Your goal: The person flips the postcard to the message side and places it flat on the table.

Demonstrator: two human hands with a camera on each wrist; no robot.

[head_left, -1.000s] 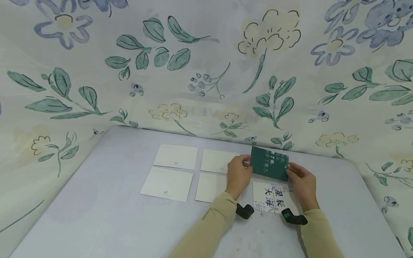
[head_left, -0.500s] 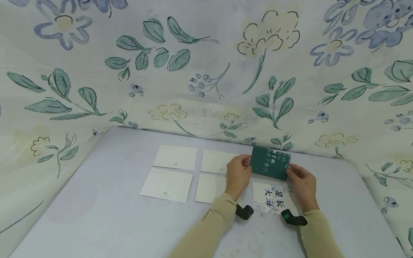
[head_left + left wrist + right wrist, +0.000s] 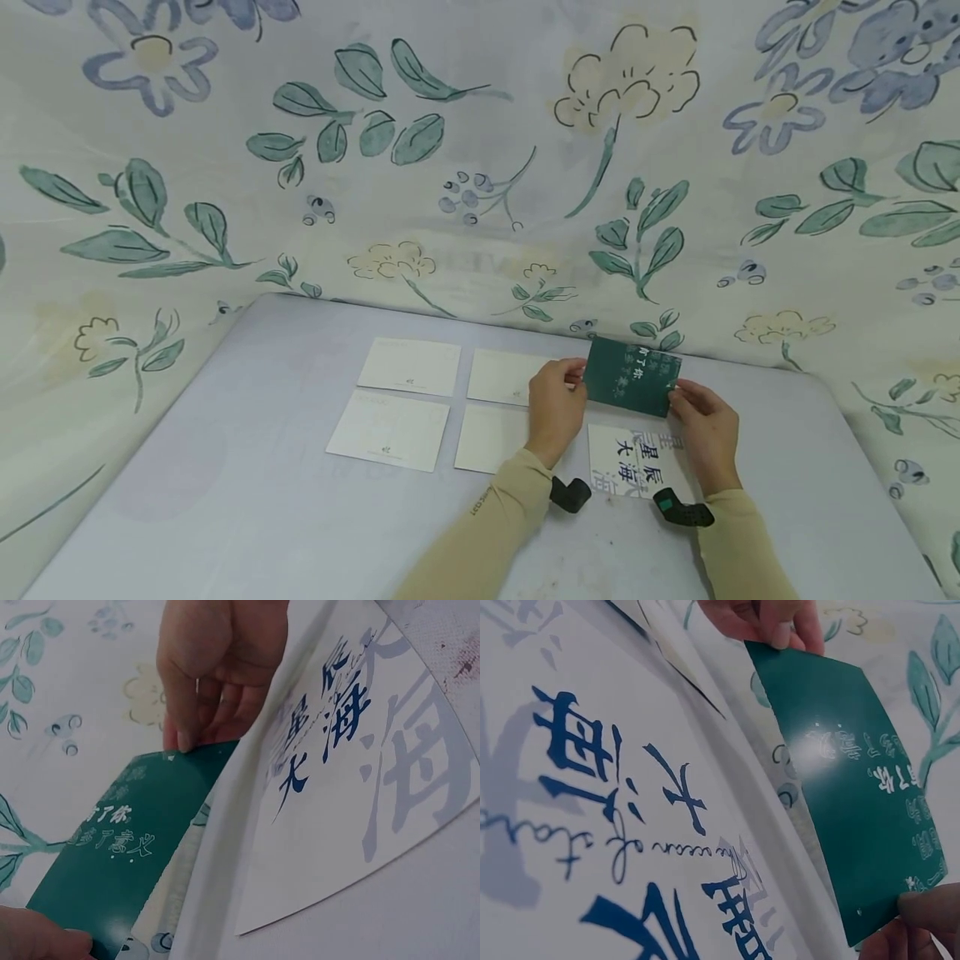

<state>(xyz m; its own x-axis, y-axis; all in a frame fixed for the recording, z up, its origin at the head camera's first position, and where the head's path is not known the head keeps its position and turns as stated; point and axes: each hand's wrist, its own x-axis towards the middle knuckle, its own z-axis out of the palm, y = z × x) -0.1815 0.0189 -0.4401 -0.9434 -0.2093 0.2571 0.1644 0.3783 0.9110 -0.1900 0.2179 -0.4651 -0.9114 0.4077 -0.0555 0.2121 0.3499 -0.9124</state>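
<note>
A dark green card (image 3: 632,377) with pale Chinese lettering is held up off the table between both hands. My left hand (image 3: 557,408) pinches its left edge, thumb on the printed face in the right wrist view. My right hand (image 3: 707,433) pinches the opposite edge, with the thumb (image 3: 196,727) in front. Below the green card lies a white card (image 3: 626,458) with blue Chinese characters, flat on the table and partly behind the right hand. In the right wrist view that white card (image 3: 577,802) also bears cursive English writing.
Two blank-looking white cards (image 3: 408,365) (image 3: 390,429) lie at the left. Two more, an upper one (image 3: 498,373) and a lower one (image 3: 489,437), are partly covered by the left arm. The pale table (image 3: 247,500) meets a floral cloth (image 3: 480,125) at the back.
The green card has shifted slightly right and a little up, and its angle has changed a bit. Both hands keep their pinch on it; the cards on the table stay put.
</note>
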